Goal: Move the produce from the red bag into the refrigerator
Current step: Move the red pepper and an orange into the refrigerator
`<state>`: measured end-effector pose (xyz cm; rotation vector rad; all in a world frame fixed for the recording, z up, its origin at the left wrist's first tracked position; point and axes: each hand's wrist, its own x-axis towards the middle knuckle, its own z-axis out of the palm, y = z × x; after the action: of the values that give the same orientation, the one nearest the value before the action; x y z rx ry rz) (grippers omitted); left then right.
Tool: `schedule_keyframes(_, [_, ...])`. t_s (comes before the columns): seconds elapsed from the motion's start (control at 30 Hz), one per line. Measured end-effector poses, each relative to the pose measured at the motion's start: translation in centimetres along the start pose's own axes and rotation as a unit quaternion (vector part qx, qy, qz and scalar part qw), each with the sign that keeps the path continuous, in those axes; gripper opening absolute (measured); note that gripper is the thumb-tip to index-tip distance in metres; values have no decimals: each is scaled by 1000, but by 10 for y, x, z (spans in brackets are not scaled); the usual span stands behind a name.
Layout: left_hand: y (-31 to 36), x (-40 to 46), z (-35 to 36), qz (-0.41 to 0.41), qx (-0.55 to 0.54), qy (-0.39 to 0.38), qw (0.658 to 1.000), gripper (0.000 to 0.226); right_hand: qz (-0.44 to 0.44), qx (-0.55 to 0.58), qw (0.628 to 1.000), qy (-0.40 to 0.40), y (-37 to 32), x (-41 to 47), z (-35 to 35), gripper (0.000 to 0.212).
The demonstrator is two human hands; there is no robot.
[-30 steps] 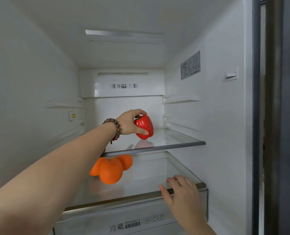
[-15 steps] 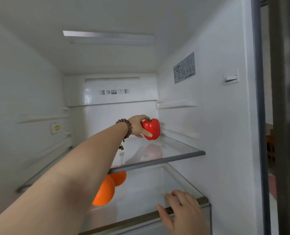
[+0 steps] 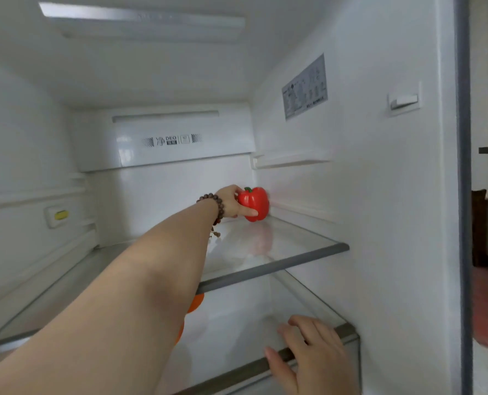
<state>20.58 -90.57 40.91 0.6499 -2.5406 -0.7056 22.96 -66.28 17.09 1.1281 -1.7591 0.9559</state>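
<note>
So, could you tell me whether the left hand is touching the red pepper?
Touching: the head view shows the left hand gripping the red pepper, thumb across its front.

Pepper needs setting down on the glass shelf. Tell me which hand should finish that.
Left. The left hand already holds the pepper just above the upper shelf; the right hand rests on the lower shelf's front edge.
</note>
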Motion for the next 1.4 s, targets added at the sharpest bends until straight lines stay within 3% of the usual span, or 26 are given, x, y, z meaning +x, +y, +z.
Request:
schedule_keyframes(0.1, [1,-2,2,-8,0,10,1000,81,4,9,1000,-11,-3,-3,-5,36])
schedule_keyframes(0.27, [3,-9,3,-12,-2,4,1000,111,1,18,999,-43,-5,-2,-12,40])
schedule_keyframes(0.4, [7,-16,-1,-12,41,19,999,119,6,9,998,-69,-7,-3,-16,45])
schedule_keyframes(0.63, [35,-54,-25,14,80,130,988,96,18,20,996,-86,-9,-2,-19,53])
schedule_keyframes(0.97, [56,-178,-24,32,90,129,987,75,55,24,988,-142,-16,-3,-33,46])
schedule_keyframes(1.13, [50,-261,3,99,93,188,973,65,110,65,974,-186,-25,-7,-50,60])
schedule_keyframes(1.27, [29,-322,39,165,102,218,957,63,133,74,971,-185,-31,-28,-78,41])
schedule_keyframes(1.4, [9,-373,81,180,125,203,954,72,158,57,970,-175,-41,-60,-119,40])
